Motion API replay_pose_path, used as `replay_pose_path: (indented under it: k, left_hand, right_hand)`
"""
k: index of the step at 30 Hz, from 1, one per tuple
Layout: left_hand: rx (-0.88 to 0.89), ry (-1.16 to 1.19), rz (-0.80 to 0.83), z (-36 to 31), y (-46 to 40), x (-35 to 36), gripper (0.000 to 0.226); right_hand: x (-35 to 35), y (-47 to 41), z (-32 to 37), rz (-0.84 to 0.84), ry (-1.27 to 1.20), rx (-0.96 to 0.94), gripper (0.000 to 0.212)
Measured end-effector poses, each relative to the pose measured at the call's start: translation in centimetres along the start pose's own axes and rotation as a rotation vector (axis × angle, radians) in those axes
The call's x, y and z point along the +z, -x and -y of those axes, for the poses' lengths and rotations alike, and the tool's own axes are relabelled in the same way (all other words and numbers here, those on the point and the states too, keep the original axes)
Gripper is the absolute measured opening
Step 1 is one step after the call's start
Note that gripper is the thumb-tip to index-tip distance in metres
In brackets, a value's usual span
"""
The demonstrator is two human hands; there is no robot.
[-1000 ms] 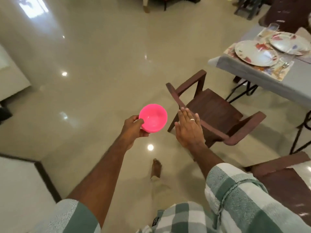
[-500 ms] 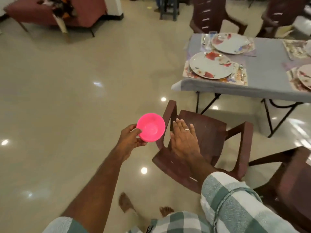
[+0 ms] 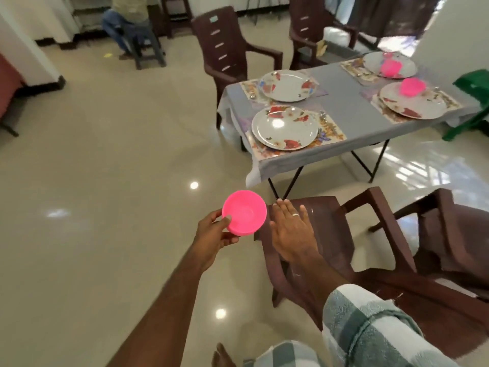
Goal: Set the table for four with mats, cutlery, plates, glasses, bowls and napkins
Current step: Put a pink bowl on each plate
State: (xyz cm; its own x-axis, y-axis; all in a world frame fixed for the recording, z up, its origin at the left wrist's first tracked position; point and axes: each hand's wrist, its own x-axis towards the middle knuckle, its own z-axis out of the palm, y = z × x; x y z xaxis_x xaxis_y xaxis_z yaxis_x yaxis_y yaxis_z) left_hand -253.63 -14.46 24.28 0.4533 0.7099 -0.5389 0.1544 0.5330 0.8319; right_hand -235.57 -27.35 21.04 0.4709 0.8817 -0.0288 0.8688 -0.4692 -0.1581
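Checked sleeves frame two bare arms reaching forward over a glossy beige floor (image 3: 92, 207). Left hand (image 3: 211, 234) holds a small round bright-pink plastic bowl (image 3: 244, 211) by its near rim, thumb on top and fingers curled beneath, mouth tilted toward the camera. Right hand (image 3: 291, 234) hovers just beside it, palm down, fingers straight and together, holding nothing, above a dark brown plastic armchair (image 3: 330, 234). Farther off stands a grey-clothed surface (image 3: 341, 112) with four floral plates on patterned mats; the two far-right plates already carry pink bowls, while the two nearer plates (image 3: 284, 127) sit bare. Judging from this, the held bowl belongs on a bare plate: carry it level, step round the chair, and lower it gently onto the plate's centre.
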Motion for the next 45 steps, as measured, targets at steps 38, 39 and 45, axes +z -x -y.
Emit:
replay_pose_path:
  k: [38, 39, 45]
  left_hand:
    - [-0.233, -0.336, 0.527, -24.8, -52.7, 19.2, 0.056]
    - [-0.243, -0.334, 0.533, -24.8, -53.2, 19.3, 0.056]
    - [-0.239, -0.336, 0.529, -24.6, -56.0, 19.4, 0.058]
  right_hand:
    - [0.2, -51.7, -13.4, -0.255, -0.872, 0.899, 0.011]
    - [0.0, -52.0, -13.3, -0.257, -0.879, 0.916, 0.012]
    - [0.7, -53.6, -14.1, -0.238, -0.947, 0.964, 0.013]
